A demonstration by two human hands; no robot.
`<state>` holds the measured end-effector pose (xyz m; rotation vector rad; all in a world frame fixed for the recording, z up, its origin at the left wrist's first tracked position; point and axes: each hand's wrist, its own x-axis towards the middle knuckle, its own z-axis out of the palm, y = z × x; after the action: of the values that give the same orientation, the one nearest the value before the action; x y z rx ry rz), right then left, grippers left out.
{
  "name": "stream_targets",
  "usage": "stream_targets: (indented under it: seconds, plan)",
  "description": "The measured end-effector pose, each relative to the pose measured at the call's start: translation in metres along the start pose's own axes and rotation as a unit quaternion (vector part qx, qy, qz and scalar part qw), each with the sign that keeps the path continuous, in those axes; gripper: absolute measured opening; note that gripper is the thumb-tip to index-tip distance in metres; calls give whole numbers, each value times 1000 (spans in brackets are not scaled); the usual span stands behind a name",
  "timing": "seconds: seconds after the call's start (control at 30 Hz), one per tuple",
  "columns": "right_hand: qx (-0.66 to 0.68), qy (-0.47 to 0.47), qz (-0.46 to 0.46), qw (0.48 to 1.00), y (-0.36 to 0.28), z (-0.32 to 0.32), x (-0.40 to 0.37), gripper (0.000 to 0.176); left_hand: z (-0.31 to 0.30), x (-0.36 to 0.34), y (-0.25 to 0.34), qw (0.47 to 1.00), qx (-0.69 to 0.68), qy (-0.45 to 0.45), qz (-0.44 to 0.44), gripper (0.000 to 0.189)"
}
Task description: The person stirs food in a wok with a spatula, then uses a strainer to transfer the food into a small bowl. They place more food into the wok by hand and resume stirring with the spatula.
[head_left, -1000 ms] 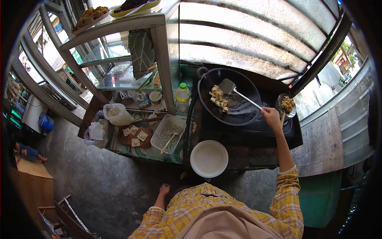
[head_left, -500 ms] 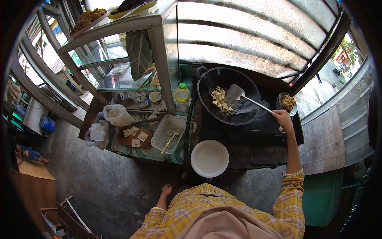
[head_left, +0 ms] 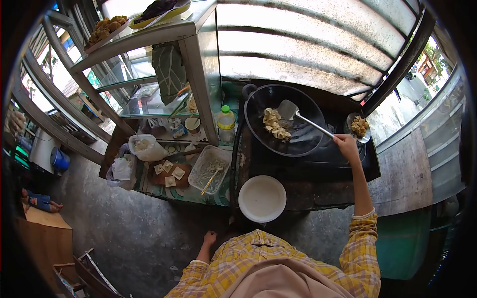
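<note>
My right hand (head_left: 346, 145) is closed around the handle of a metal spatula (head_left: 315, 123), on the right side of a large black wok (head_left: 322, 141). The spatula's blade is inside the wok, beside a cluster of pale, folded dumpling-like pieces (head_left: 272, 120) sitting in oil. Low at my side hangs my left hand (head_left: 210, 237), fingers curled in, with nothing visible in it. Just below the stove is a round white basin (head_left: 262, 198). Right of the wok, a dish holds browned fried pieces (head_left: 359, 126).
Left of the stove are a plastic tub (head_left: 227, 161) with a utensil, a brown board (head_left: 158, 178) with flat pale squares, a plastic bag (head_left: 148, 147) and a green-capped bottle (head_left: 226, 121). A glass display case (head_left: 189, 64) rises behind them. Another person's legs (head_left: 43, 202) show far left.
The spatula's blade has shifted slightly left and up in the wok, closer to the pale pieces. My right hand has moved a little left with the handle. My left hand stays low.
</note>
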<state>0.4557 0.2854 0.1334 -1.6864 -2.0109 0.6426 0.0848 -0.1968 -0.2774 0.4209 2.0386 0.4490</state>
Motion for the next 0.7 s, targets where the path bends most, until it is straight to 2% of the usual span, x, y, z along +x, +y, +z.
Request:
stream_targets:
  seconds: [0.13,0.23,0.37,0.47,0.57,0.67,0.7]
  plan:
    - [-121,41,31,991,-6,-13,-9,26,0,2,2,1000,-3,-2,2,38]
    - [-112,29,-15,993,45,17,1,26,-3,-6,9,1000,3,-3,-2,37]
    - [80,-54,133,986,36,17,2,23,-1,-1,2,1000,24,11,7,37]
    - [100,-36,114,988,29,0,2,24,-4,-6,9,1000,22,6,-4,37]
    - [15,-6,30,999,23,-9,-1,25,-5,-9,12,1000,11,7,-9,37]
    - [-111,48,-45,992,45,10,4,25,-1,-4,10,1000,-12,3,-12,37]
    - [-71,26,-16,997,49,13,6,25,0,-2,9,1000,-23,0,-15,37]
